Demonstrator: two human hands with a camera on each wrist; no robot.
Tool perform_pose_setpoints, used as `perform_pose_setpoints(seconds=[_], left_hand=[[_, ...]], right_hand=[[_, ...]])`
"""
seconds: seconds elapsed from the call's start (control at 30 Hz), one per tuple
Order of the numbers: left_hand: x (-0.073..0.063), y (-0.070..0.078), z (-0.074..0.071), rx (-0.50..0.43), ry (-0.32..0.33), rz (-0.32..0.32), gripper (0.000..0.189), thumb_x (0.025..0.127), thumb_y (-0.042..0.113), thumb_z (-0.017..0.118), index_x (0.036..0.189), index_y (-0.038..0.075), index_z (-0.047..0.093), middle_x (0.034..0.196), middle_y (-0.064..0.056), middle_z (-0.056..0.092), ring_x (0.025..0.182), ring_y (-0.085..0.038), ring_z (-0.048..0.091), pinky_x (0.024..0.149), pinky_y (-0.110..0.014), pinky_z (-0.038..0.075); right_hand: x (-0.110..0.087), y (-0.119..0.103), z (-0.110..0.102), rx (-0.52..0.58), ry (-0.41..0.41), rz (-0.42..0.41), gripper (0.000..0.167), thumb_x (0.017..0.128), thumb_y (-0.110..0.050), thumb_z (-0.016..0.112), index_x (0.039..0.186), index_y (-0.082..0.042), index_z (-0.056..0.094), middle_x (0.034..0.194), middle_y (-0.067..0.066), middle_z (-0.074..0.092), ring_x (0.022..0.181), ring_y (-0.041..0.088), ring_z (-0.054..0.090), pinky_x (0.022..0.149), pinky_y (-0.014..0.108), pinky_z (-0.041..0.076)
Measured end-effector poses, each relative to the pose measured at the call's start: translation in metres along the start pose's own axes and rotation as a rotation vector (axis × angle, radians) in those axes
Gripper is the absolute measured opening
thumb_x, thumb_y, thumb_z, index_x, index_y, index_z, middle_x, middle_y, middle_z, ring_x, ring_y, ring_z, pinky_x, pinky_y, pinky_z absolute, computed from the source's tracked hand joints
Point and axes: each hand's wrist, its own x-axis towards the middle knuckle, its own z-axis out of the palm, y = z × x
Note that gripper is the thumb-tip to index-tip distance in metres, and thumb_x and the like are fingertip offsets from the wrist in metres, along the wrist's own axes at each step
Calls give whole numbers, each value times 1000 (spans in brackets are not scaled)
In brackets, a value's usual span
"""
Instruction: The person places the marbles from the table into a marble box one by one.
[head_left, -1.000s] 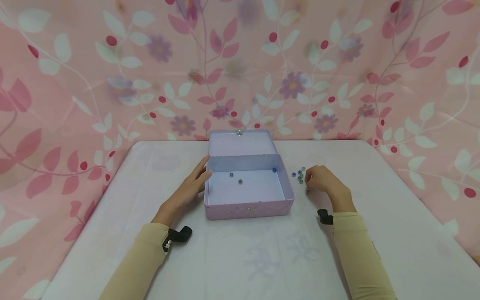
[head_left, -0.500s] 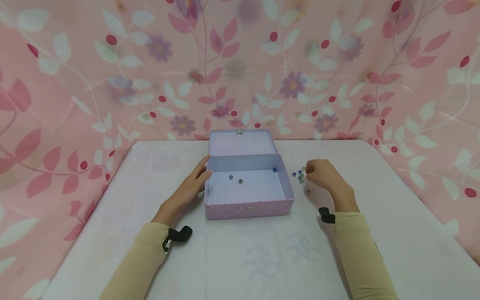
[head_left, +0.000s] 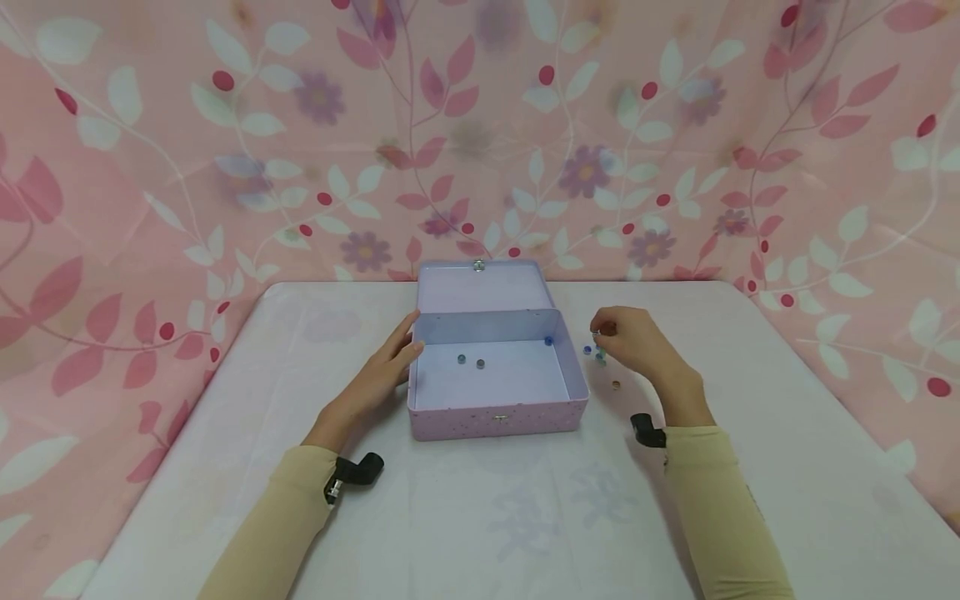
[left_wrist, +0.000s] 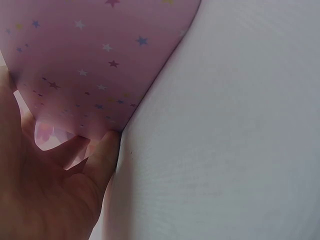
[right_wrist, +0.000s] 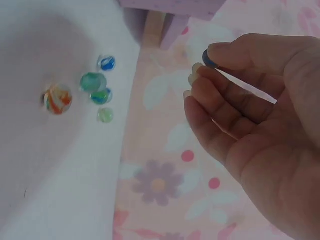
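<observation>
A lilac tin box point(head_left: 495, 422) stands in the middle of the table with its lid point(head_left: 483, 287) tipped back. My left hand point(head_left: 390, 367) rests along its left wall, thumb and index fingertip at the rim. In the left wrist view the fingers point(left_wrist: 102, 155) touch the star-printed side. My right hand point(head_left: 637, 342), just right of the box, pinches a dark blue marble point(right_wrist: 209, 59) between thumb and fingertips. Inside the box lie a green marble point(head_left: 461, 359), a greyish marble point(head_left: 481, 364) and a blue marble point(head_left: 549, 341).
Right of the box, below my right hand, several loose glass marbles lie on the white cloth: an orange-and-white marble point(right_wrist: 58, 99), a blue marble point(right_wrist: 107, 63), a teal marble point(right_wrist: 93, 82) and a pale green marble point(right_wrist: 105, 115). A floral curtain point(head_left: 480, 150) hangs behind the table.
My right hand has risen off the table and shifted left toward the box, now pinching a marble. Inside the box the green marble has rolled slightly toward the front. My left hand stays put.
</observation>
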Motion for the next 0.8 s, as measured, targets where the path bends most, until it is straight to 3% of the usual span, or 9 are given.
perform_pose_setpoints(seconds=[0.13,0.33,0.57,0.8], left_hand=[[0,0,0,0,-1,-2,68,103,51,43,159,40,7,168,-10,10,155,-31,18,116,-54,37],[0,0,0,0,1,-8,68,103,52,44,159,41,9,168,-10,11,154,-30,19,115,-54,37],[0,1,1,3,-2,-2,68,103,50,44,160,38,9,168,-13,11,154,-31,19,116,-54,37],[-1,2,0,8,2,3,67,104,49,43,160,36,9,168,-13,11,154,-32,19,116,-55,36]], right_hand=[[-1,-13,1,23,-2,-14,14,91,-8,62,101,-7,71,95,12,70,86,26,61,81,43,56],[0,-29,5,54,13,-99,16,91,-5,62,104,-4,71,95,9,69,88,24,60,82,39,54],[-1,-48,15,78,8,-178,13,89,-1,63,99,-5,71,94,7,68,86,21,61,79,36,55],[1,-61,28,32,-25,-253,12,88,0,66,97,-4,72,91,7,68,85,21,59,78,35,55]])
